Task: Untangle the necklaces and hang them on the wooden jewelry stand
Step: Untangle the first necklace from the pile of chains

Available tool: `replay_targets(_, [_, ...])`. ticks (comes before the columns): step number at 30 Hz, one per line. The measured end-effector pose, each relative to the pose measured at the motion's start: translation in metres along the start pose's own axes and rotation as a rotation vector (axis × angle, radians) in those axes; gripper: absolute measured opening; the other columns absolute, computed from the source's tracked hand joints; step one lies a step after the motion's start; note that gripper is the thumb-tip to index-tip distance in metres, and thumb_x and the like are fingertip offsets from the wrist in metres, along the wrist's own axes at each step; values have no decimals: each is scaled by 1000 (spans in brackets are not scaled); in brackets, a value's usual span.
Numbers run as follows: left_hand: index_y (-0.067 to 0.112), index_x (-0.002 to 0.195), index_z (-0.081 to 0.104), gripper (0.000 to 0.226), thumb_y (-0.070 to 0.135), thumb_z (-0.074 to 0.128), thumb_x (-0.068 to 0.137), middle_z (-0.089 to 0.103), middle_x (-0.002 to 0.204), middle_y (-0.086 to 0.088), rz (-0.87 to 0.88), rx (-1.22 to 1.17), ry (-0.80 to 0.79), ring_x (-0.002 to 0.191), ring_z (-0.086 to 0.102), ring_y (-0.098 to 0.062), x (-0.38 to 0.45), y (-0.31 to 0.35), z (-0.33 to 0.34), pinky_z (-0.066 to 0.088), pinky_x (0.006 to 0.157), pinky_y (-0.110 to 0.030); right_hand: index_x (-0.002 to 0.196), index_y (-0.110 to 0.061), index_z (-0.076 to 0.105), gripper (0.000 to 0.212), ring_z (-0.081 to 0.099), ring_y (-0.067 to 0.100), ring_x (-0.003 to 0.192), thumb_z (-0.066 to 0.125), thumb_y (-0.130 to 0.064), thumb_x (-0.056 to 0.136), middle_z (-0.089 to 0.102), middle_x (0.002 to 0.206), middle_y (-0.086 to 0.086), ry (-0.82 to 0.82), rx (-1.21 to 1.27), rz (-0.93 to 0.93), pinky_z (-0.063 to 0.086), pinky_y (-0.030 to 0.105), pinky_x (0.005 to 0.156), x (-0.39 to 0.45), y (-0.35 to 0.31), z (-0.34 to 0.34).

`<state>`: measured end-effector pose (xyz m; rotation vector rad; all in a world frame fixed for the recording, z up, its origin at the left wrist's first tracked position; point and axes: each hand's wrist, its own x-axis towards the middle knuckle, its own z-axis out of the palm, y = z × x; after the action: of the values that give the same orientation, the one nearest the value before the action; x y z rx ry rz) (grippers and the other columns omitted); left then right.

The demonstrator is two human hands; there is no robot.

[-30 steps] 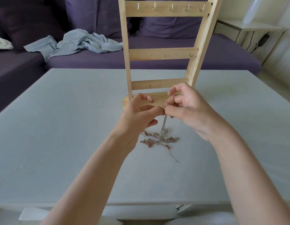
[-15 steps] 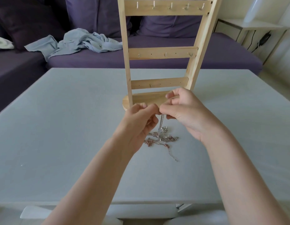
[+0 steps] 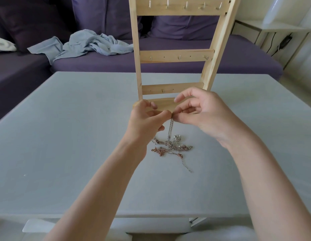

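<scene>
Necklaces (image 3: 170, 147): tangled heap on worktop (image 3: 73, 136), before wooden jewelry stand (image 3: 175, 54). I keep my left hand (image 3: 144, 122) and right hand (image 3: 203, 112) pinching one silver strand together, raised so its length hangs taut and draws free. Hooks bare.

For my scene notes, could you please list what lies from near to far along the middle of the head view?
Tangled silver and rose-gold necklaces → pinching hands → pale wooden jewelry stand → purple sofa.
</scene>
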<state>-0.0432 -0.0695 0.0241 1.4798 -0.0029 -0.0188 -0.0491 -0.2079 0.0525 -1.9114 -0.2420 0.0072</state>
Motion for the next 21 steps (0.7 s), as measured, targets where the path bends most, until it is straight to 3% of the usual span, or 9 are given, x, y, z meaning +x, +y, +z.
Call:
replay_targets(5, [17,81,40,26,2,62,82,58,50,13,26,38,-41,51,48,-3,0,1,3,42,56,-16,85,-19,56,26,50,6,59,68,2,76,63,68,-5,55,-54,-25,43,14,62,3,2,0])
replay_targets(10, [16,81,41,25,1,61,82,58,58,7,44,50,-35,49,47,-2,-1,2,4,41,51,-12,91,-20,54,27,55,12,69,69,-2,77,66,73,-4,6,-38,14,46,22,72,2,5,-1])
replay_targets(15, [16,81,43,24,2,62,81,56,58,7,12,40,-9,46,47,0,1,1,3,43,54,-16,91,-21,55,29,51,5,60,73,-5,75,66,72,-4,7,-71,-15,42,12,62,2,4,0])
replay_targets(21, [14,85,43,23,2,62,81,57,61,5,-9,54,-52,46,47,-2,3,-1,5,44,57,-15,90,-19,47,30,50,11,64,65,0,74,62,71,-4,-4,-40,71,43,23,69,3,4,3])
